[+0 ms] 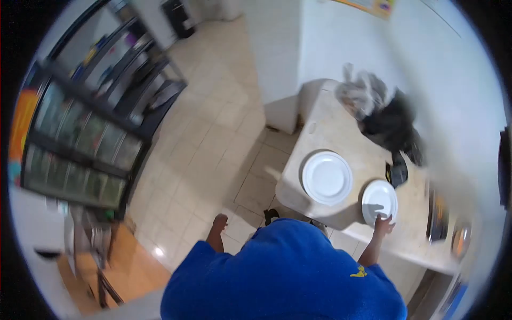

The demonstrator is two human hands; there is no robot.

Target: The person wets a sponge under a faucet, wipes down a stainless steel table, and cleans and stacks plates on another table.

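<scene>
Two white plates lie on the pale table: a larger round plate (327,177) near the corner and a smaller plate (380,198) to its right. My right hand (383,225) is at the near rim of the smaller plate, fingers apart and seemingly touching the edge; its shadow falls across the plate. No grip around the rim shows. My left hand (220,222) hangs at my side above the floor, well away from the table. It looks loosely open and holds nothing visible, though its fingers are small and blurred.
On the table (314,128) lie grey plastic bags (365,93), a black bag (392,122) and a small black item (397,170). Dark-edged containers (438,216) stand against the right wall. Across the tiled floor are a glass-front cabinet (80,144) and dark shelving (133,74).
</scene>
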